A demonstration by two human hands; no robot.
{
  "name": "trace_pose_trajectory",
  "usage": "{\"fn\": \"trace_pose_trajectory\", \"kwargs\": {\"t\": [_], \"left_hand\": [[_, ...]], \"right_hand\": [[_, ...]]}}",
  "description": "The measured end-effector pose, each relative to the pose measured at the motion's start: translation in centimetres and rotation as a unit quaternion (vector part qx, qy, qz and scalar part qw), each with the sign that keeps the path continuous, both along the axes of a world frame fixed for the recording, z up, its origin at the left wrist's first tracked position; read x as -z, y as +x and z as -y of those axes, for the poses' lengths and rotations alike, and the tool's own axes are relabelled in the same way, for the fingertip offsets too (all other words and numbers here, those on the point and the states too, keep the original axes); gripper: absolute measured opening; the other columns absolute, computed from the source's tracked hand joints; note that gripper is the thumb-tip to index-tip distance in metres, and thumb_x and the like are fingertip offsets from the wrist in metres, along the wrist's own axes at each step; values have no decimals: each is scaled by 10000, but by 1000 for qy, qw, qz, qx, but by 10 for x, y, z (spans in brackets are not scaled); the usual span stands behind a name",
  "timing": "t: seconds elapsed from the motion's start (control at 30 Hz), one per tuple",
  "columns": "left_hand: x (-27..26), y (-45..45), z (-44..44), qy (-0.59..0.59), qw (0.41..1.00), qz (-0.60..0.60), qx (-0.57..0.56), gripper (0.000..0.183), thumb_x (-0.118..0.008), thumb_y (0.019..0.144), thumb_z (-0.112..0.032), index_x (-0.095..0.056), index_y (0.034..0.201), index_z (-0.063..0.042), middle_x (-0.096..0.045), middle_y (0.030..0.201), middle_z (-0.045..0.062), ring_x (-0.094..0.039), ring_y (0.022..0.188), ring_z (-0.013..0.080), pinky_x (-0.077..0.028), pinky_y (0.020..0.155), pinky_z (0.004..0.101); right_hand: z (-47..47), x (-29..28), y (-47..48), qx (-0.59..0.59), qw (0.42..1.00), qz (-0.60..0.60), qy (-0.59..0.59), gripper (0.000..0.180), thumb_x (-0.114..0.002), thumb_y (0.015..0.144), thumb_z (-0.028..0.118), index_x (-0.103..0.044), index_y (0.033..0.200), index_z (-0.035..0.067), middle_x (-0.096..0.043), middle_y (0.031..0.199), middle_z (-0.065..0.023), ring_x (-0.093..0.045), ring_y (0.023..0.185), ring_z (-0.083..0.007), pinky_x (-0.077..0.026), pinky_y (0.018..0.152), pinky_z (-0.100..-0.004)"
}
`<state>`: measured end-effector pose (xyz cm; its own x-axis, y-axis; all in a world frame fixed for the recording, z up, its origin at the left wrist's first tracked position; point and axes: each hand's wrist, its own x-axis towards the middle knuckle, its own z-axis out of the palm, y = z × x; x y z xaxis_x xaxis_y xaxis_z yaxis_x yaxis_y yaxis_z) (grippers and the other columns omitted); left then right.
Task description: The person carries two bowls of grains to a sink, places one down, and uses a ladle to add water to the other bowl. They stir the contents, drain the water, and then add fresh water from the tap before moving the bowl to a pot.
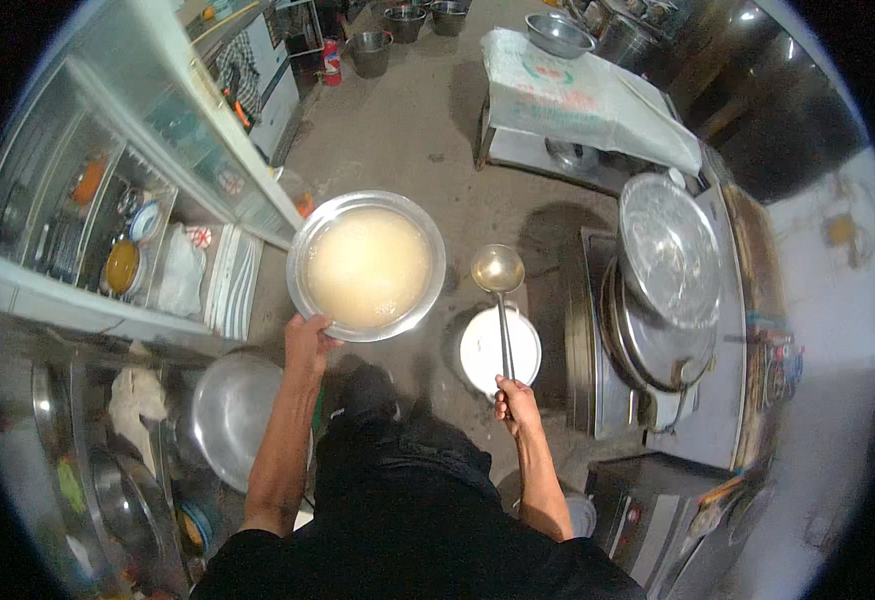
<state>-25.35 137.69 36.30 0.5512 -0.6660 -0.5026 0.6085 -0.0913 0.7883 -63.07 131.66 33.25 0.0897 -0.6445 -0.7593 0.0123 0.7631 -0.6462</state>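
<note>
My left hand (307,343) grips the near rim of a wide metal basin (428,291). Pale, cloudy yellowish liquid (368,266) fills much of it, with a few bubbles near the front edge. In my right hand (515,403) is the long handle of a metal ladle (498,268). Its bowl points away from me, to the right of the basin and apart from it; whether it holds liquid I cannot tell. Beneath the ladle's handle, lower down, stands a round white container (480,351), whose contents I cannot make out.
Left stands a glass-fronted cabinet (253,176) with dishes inside; a large metal bowl (231,420) is below it. On the right, metal pans and a tilted basin (670,251) are stacked. Ahead are a sack-covered table (557,94), a fire extinguisher (331,62) and several metal buckets (370,56).
</note>
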Motion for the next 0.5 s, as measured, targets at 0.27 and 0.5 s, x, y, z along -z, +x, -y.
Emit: {"fn": "trace_pose_trajectory", "kwargs": {"t": [0.27, 0.5], "left_hand": [[17, 77, 207, -17, 998, -44, 29, 302, -587, 809, -58, -523, 1081, 58, -640, 884, 112, -630, 625, 163, -551, 471, 279], [36, 157, 361, 66, 995, -36, 69, 284, -602, 798, -61, -533, 1046, 58, -628, 914, 137, -654, 737, 198, -557, 523, 296]], "right_hand": [[202, 0, 98, 14, 999, 53, 0, 193, -641, 854, 110, -468, 771, 86, -482, 570, 3, -406, 392, -81, -316, 337, -227], [343, -5, 175, -13, 998, -27, 50, 182, -626, 853, 110, -459, 810, 53, -481, 575, -13, -421, 398, -105, -325, 345, -262]]}}
